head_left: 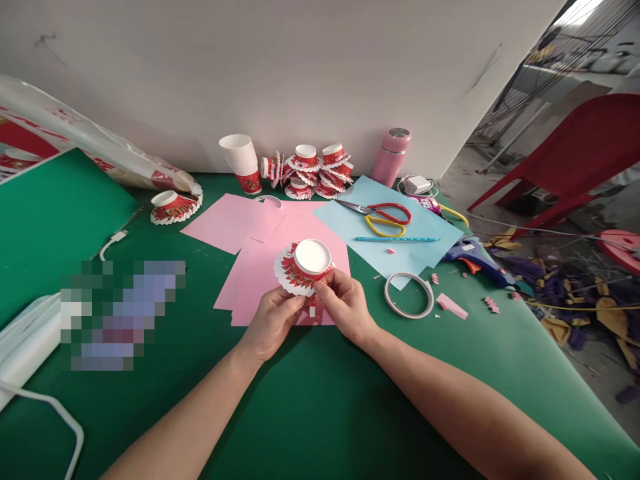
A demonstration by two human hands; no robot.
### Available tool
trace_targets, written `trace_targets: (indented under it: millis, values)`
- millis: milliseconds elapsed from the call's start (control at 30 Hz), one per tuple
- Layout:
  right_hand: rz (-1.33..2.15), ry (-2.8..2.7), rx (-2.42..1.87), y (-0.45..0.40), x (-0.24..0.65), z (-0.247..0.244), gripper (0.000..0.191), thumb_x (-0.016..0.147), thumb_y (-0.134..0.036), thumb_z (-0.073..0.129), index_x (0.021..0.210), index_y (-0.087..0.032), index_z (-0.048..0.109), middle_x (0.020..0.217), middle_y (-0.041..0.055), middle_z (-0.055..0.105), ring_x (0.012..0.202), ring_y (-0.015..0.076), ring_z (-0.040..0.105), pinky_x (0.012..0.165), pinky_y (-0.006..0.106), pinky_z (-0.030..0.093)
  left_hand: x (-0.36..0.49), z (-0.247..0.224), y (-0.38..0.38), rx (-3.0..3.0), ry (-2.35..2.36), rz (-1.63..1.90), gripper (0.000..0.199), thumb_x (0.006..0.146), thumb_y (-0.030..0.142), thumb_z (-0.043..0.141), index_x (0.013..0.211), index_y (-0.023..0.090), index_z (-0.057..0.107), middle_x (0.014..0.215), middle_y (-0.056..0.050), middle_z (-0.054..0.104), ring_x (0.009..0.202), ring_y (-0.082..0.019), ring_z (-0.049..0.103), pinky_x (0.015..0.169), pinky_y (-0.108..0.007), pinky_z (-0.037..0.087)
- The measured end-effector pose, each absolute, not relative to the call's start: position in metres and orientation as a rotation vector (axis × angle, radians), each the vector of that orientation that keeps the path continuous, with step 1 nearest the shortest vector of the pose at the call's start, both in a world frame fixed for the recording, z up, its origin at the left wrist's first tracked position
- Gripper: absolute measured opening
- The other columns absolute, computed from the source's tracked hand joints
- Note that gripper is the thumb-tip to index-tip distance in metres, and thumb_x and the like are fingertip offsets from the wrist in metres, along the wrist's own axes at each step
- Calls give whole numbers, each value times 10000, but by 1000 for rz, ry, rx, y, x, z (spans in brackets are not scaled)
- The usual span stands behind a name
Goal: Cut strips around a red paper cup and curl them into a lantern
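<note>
Between my two hands is a paper cup (313, 257) whose red-and-white side is cut into strips and fanned out round its white base, which faces up. My left hand (275, 319) grips the fringe at the lower left, fingers mostly hidden beneath. With thumb and fingertips closed, my right hand (345, 301) pinches the strips on the near right side. Pink paper sheets (240, 283) lie under the cup on the green table. A small red-and-white strip hangs just below the cup, between my hands.
Several fanned cups (306, 163) are piled by the wall, beside stacked paper cups (239, 157) and a pink flask (391, 159). Scissors (387, 215) and a blue pen (395, 239) lie on blue paper (337, 212). To the right are a tape roll (429, 300) and a glue gun (483, 263).
</note>
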State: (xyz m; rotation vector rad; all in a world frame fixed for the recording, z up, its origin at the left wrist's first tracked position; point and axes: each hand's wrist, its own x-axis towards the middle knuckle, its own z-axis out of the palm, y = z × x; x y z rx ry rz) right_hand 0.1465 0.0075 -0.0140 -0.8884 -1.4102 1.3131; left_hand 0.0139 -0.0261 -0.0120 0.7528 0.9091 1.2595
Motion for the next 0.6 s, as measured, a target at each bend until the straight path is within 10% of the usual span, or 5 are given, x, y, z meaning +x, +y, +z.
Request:
trace_targets:
  millis: [600]
  values:
    - [1257, -1529, -892, 6, 148, -14, 265, 815, -352, 496, 618, -182, 449, 526, -46, 427, 482, 75, 364, 457, 202, 314, 18, -13, -26, 733, 964, 1279, 202, 662, 276, 743, 841, 184, 727, 869, -50, 729, 872, -192, 652, 853, -331, 479]
